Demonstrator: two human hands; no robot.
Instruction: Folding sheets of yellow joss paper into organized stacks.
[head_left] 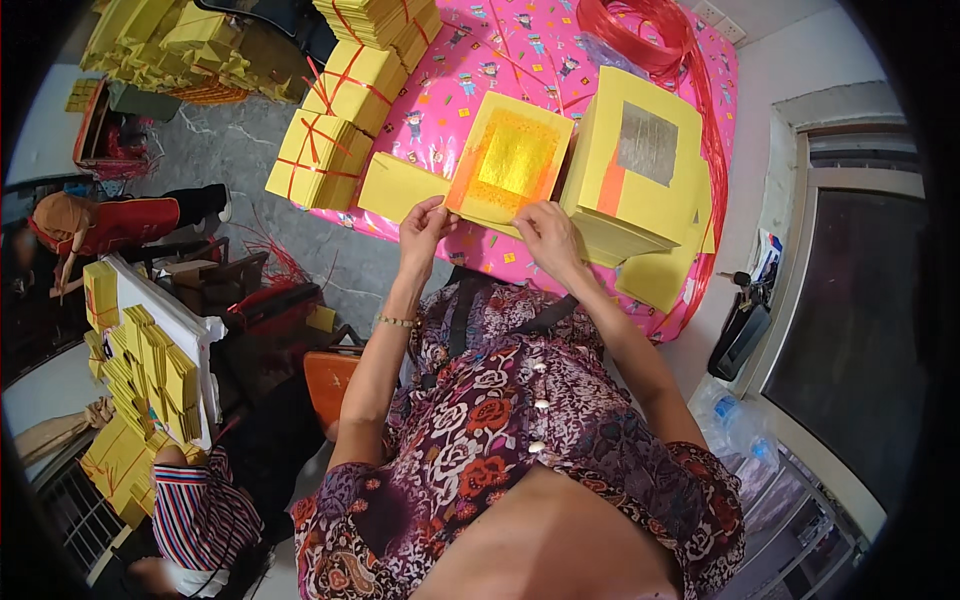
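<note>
A yellow joss paper sheet with an orange border and a gold foil square (515, 152) lies near the front of the pink table. My left hand (424, 230) pinches the sheet's near left corner, thumb against fingertips. At its near right corner, the closed fingers of my right hand (548, 232) grip the edge. Under the sheet, more yellow paper edges show, but how many is hidden. A plain yellow paper stack (402, 188) lies just left of it. On the right stands a tall block of yellow paper (620, 225) topped with a silver foil square (648, 142).
Bundles tied with red string (322, 158) line the table's left edge. A red strip coil (640, 35) lies at the far right on the pink tablecloth (425, 125). Two people work at left, near a white table (165, 310) with yellow bundles. Plastic bottles (735, 415) stand at right.
</note>
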